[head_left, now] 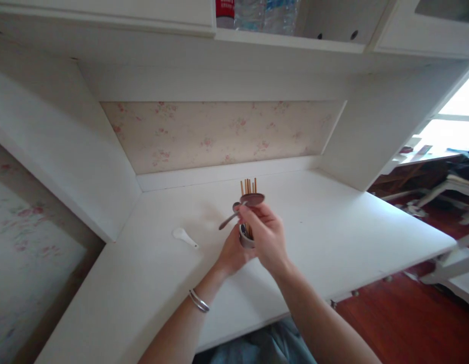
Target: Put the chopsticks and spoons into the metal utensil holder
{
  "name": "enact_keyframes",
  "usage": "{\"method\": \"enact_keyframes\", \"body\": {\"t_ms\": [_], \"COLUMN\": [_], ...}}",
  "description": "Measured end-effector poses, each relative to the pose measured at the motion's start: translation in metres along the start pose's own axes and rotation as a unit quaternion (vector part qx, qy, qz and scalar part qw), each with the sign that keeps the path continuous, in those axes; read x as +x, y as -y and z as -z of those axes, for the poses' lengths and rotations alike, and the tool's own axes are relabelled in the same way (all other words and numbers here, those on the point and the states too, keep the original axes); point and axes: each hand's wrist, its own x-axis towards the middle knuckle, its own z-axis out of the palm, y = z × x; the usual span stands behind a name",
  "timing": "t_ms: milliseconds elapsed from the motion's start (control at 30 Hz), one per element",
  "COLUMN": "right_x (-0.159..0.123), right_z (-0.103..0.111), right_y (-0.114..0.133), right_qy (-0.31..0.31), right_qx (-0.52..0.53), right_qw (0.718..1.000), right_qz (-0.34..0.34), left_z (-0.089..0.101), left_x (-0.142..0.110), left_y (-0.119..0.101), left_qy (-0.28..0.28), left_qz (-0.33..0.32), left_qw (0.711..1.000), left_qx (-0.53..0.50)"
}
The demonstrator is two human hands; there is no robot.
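My left hand (231, 253) wraps around a small grey cup (246, 238) standing on the white desk (333, 227). Several wooden chopsticks (248, 185) stick up out of the cup. My right hand (267, 233) is closed on metal spoons (245, 203) just above the cup's mouth; one bowl shows above my fingers and a handle juts out to the left. A silver bangle (198, 301) sits on my left wrist. Most of the cup is hidden by my hands.
A white ceramic spoon (184, 236) lies on the desk left of my hands. Floral wallpaper (219, 134) backs the desk niche. Water bottles (265, 12) stand on the shelf above. Furniture and red wooden floor (409, 323) lie to the right.
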Motion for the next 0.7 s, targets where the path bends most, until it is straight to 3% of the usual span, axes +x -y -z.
{"method": "enact_keyframes", "body": {"t_ms": [133, 233, 467, 700], "right_x": [0.017, 0.024, 0.016, -0.007], "right_z": [0.062, 0.082, 0.076, 0.081], "right_y": [-0.005, -0.021, -0.058, -0.069], "right_qy": [-0.13, -0.143, -0.087, -0.029], "right_qx": [-0.012, -0.034, -0.057, -0.054], "right_qw": [0.991, 0.989, 0.987, 0.993], "right_qz": [0.019, -0.025, -0.127, -0.105], "left_z": [-0.003, -0.004, -0.004, -0.003], "left_x": [-0.001, 0.0, 0.001, 0.001], "left_y": [-0.003, 0.0, 0.007, 0.005], "left_qy": [0.018, 0.019, 0.009, 0.043], "left_qz": [-0.003, -0.002, -0.013, -0.019], "left_qw": [1.0, 0.999, 0.999, 0.997], "left_qx": [-0.009, -0.029, -0.041, -0.059]}}
